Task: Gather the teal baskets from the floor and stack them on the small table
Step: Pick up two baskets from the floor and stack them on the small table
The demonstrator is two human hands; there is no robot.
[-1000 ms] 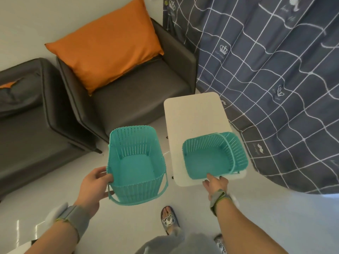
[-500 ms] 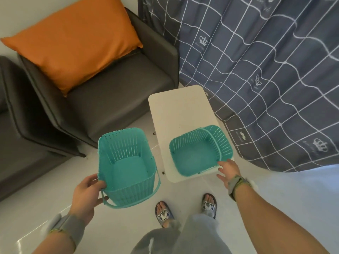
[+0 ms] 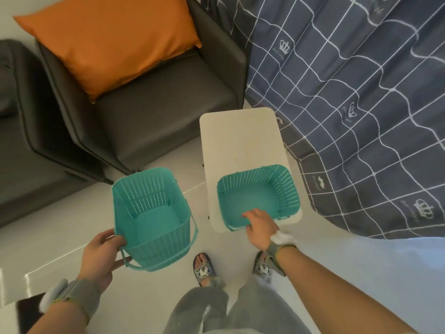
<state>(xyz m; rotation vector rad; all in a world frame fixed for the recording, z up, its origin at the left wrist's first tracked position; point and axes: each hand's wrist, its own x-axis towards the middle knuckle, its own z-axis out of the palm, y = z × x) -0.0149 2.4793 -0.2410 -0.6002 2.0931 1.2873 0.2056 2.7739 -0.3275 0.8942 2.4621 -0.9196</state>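
Observation:
One teal basket (image 3: pixel 260 196) stands upright on the near end of the small white table (image 3: pixel 240 138), its handle folded down. My right hand (image 3: pixel 261 225) grips that basket's near rim, fingers reaching inside. A second teal basket (image 3: pixel 154 218) hangs in the air left of the table, above the floor. My left hand (image 3: pixel 101 251) holds it by its near-left corner, and its handle dangles below the front.
A dark grey armchair (image 3: pixel 154 116) with an orange cushion (image 3: pixel 108 39) sits behind the held basket. A second dark seat (image 3: pixel 26 131) is at the left. A navy checked curtain (image 3: pixel 361 92) hangs right of the table. My slippered feet (image 3: pixel 204 266) stand on the glossy white floor.
My right hand has shifted from the table basket's right corner to its near rim, fingers now inside. The basket's handle has dropped flat. The left-hand basket stays held beside the table.

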